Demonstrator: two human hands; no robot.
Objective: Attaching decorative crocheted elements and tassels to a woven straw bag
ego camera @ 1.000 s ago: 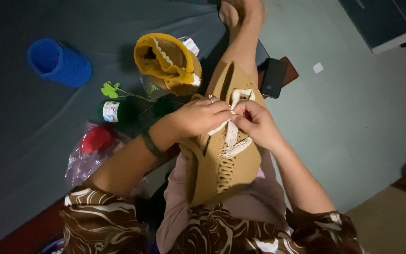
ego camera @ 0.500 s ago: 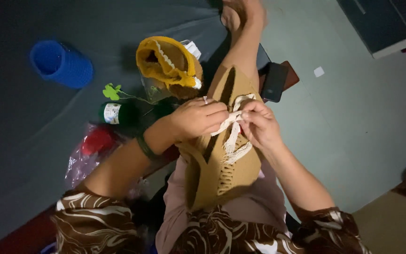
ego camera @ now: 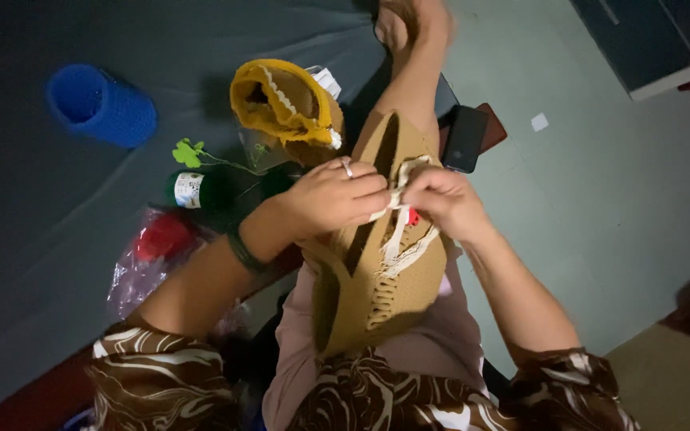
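A tan crocheted bag (ego camera: 385, 295) rests on my lap, its open mouth pointing away from me. A cream cord (ego camera: 397, 239) is laced through its front. My left hand (ego camera: 333, 199), with a ring on one finger and a dark band at the wrist, pinches the cord at the bag's upper edge. My right hand (ego camera: 445, 203) pinches the same cord right beside it, fingertips nearly touching the left. A small red thing (ego camera: 414, 216) shows under my right fingers.
On the dark mat lie a yellow crocheted bag (ego camera: 281, 104), a blue crocheted cup (ego camera: 101, 104), a green yarn ball (ego camera: 201, 190), a green clover piece (ego camera: 188, 152) and red yarn in a clear plastic bag (ego camera: 157, 243). A black phone (ego camera: 465, 137) lies beside my outstretched leg (ego camera: 409, 56).
Both hands have stayed on the cord, shifting slightly up the bag's front. The view has drifted a little.
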